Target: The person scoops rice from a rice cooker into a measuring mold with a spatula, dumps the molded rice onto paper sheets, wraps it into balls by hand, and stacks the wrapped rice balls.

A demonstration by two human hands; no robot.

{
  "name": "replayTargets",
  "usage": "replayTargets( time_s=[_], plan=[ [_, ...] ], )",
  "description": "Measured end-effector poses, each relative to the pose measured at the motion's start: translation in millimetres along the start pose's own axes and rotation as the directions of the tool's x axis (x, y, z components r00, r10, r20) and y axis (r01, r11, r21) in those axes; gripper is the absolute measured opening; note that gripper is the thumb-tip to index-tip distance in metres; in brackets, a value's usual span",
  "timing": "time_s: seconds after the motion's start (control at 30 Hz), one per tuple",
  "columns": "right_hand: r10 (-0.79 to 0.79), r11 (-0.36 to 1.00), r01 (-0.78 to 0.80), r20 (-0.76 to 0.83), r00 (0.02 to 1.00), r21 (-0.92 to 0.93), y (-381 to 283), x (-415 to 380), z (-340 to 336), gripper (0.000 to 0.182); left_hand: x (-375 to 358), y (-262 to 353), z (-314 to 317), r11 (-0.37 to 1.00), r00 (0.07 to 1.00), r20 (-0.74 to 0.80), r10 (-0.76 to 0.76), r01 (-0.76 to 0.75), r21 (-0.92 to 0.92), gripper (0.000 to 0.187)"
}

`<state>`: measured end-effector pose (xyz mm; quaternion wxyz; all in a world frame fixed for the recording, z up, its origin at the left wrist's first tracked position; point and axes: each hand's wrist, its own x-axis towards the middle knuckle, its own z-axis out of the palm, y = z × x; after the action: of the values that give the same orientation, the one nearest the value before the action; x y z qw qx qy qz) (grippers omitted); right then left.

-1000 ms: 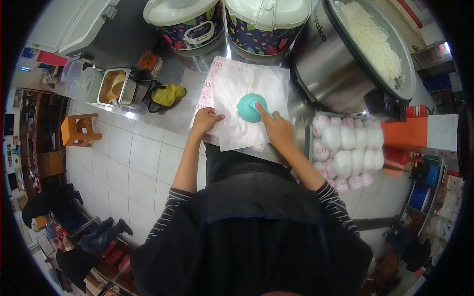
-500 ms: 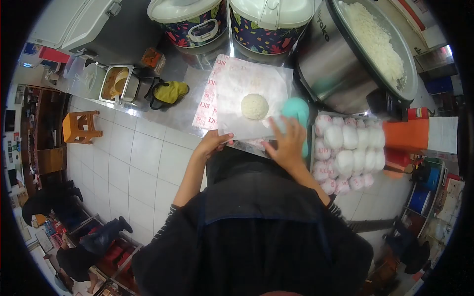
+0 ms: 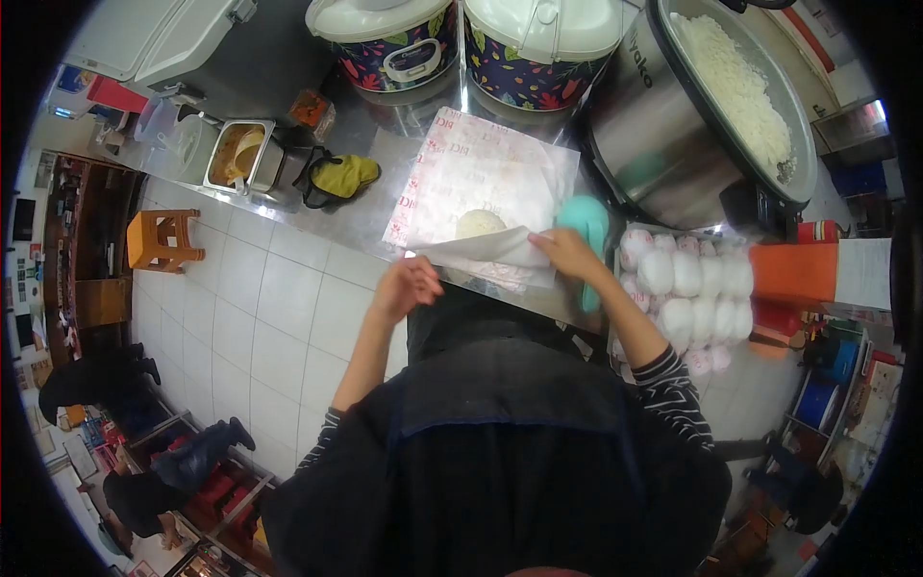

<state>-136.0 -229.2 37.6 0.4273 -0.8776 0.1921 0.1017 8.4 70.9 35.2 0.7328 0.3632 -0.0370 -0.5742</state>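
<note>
A mound of white rice point(image 3: 480, 224) sits on a stack of white wrapping paper point(image 3: 461, 159) with red print. The near edge of the top sheet point(image 3: 495, 248) is lifted and folded over the front part of the rice, hiding it. My right hand point(image 3: 570, 254) pinches this sheet at its right corner. My left hand point(image 3: 408, 288) is just below the sheet's left corner, its fingers loosely curled and apart, with nothing visible in them. Beside my right hand lies a turquoise rice scoop point(image 3: 588, 219), partly covered by the hand.
A large steel cooker point(image 3: 654, 125) full of rice stands at the right, with wrapped white bundles point(image 3: 692, 288) below it. Two patterned rice containers point(image 3: 538, 67) line the back. To the left are a yellow-green pouch point(image 3: 341, 179) and a steel food pan point(image 3: 240, 159). An orange stool point(image 3: 159, 238) stands on the floor.
My right hand has gripped the sheet's right corner and folded the near edge up over the rice. My left hand has let go of the paper and drawn back slightly downward.
</note>
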Motion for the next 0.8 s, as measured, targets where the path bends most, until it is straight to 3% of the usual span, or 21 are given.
replayTargets(
  time_s=[0.03,0.07,0.1,0.13,0.17,0.2,0.23,0.3,0.37,0.43,0.47,0.53,0.57,0.63,0.67,0.73,0.77,0.8],
  plan=[
    [0.078,0.996,-0.077,-0.012,0.997,0.042,5.7,9.5,-0.1,0.041,4.8,-9.7,13.9,0.907,0.999,0.025,0.031,-0.039,0.418,0.019],
    [0.071,0.997,-0.071,-0.018,0.997,0.039,5.6,19.3,-3.3,0.041,12.1,-20.2,28.8,0.647,0.997,0.059,0.052,-0.079,0.759,0.022],
    [0.226,0.974,-0.227,0.097,0.969,0.002,4.6,28.1,-5.9,0.041,24.2,-32.3,32.4,0.170,0.914,0.336,0.229,-0.377,0.910,0.030],
    [0.375,0.927,-0.372,0.204,0.904,-0.054,0.8,32.5,-7.7,0.040,33.6,-39.8,39.4,-0.373,0.745,0.626,0.231,-0.526,0.764,0.041],
    [0.368,0.930,-0.364,0.201,0.908,-0.055,-3.9,33.2,-6.4,0.040,37.8,-46.7,45.3,-0.380,0.743,0.627,0.235,-0.523,0.762,0.041],
    [0.262,0.918,-0.273,-0.076,0.962,-0.289,-13.8,32.4,-4.4,0.037,39.3,-47.2,57.0,-0.515,0.808,0.535,0.247,-0.358,0.779,0.053],
    [0.077,0.822,-0.237,-0.312,0.947,-0.518,-22.2,33.8,-2.4,0.035,40.9,-46.0,63.4,-0.629,0.856,0.437,0.277,-0.182,0.756,0.067],
    [-0.064,0.814,-0.173,-0.383,0.921,-0.554,-32.7,61.3,-5.1,0.031,48.7,-50.2,59.4,-0.582,0.871,0.395,0.291,-0.166,0.796,0.073],
    [-0.474,0.827,0.217,-0.433,0.767,-0.519,-28.6,95.4,0.5,0.036,52.1,-53.7,60.8,-0.525,0.889,0.344,0.302,-0.146,0.838,0.079],
    [-0.517,0.790,0.337,-0.262,0.815,-0.512,-25.2,123.6,4.7,0.044,52.7,-49.4,64.1,-0.518,0.886,0.341,0.313,-0.142,0.843,0.077],
    [-0.519,0.791,0.339,-0.264,0.813,-0.510,-23.7,134.6,3.3,0.044,52.7,-48.3,64.0,-0.521,0.887,0.341,0.312,-0.141,0.842,0.077],
    [-0.241,0.914,0.190,-0.103,0.965,-0.358,-27.4,152.0,-4.5,0.050,54.8,-45.7,64.3,-0.527,0.855,0.384,0.348,-0.160,0.834,0.063],
    [-0.241,0.915,0.190,-0.104,0.965,-0.356,-30.6,160.1,-10.3,0.050,58.7,-43.4,59.1,-0.528,0.856,0.384,0.346,-0.161,0.834,0.063],
    [-0.049,0.861,0.151,0.217,0.975,-0.486,-40.3,166.6,-21.6,0.049,68.5,-36.0,45.0,-0.397,0.830,0.394,0.395,-0.232,0.888,0.048],
    [-0.050,0.860,0.150,0.213,0.976,-0.488,-40.4,164.0,-23.2,0.049,71.6,-33.0,42.5,-0.400,0.828,0.398,0.396,-0.234,0.886,0.048],
    [-0.385,0.781,0.412,0.158,0.909,-0.469,-38.1,154.9,-23.0,0.038,76.4,-25.7,40.7,-0.257,0.733,0.366,0.574,-0.263,0.930,0.041],
    [-0.386,0.779,0.414,0.161,0.908,-0.470,-35.9,147.2,-18.1,0.038,78.7,-24.0,34.8,-0.141,0.772,0.294,0.564,-0.261,0.955,0.048],
    [-0.436,0.784,0.437,0.109,0.893,-0.441,-45.5,126.6,-15.3,0.029,78.1,-19.8,37.8,-0.139,0.771,0.291,0.566,-0.259,0.956,0.048]
  ],
)
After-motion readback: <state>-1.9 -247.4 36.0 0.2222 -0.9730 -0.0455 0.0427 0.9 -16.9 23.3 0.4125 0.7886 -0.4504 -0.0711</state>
